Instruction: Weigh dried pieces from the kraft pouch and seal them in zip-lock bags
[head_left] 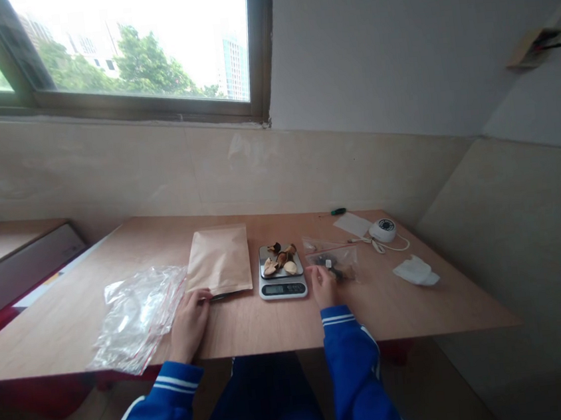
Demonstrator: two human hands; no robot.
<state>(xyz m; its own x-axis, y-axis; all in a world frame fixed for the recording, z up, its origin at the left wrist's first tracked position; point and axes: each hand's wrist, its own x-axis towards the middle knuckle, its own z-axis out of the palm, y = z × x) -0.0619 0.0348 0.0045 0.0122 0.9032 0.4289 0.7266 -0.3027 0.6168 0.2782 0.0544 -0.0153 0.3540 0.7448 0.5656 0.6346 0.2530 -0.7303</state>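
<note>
In the head view, a kitchen scale (283,290) stands on the table with several dried brown and pale pieces (283,258) on its metal plate. My left hand (191,318) rests at the near left corner of a brown paper pouch (219,260), fingers closed around a thin dark stick-like tool (231,295). Just right of the scale, my right hand (323,287) lies with curled fingers at the left edge of a clear zip bag (349,256) holding dark pieces. Whether its fingertips pinch anything is hidden.
A heap of clear plastic bags (138,315) lies at the left, overhanging the front edge. To the right are a white round device (383,229) with a cable, a crumpled tissue (416,270) and a white paper (352,224). A green-handled screwdriver (338,211) lies near the wall.
</note>
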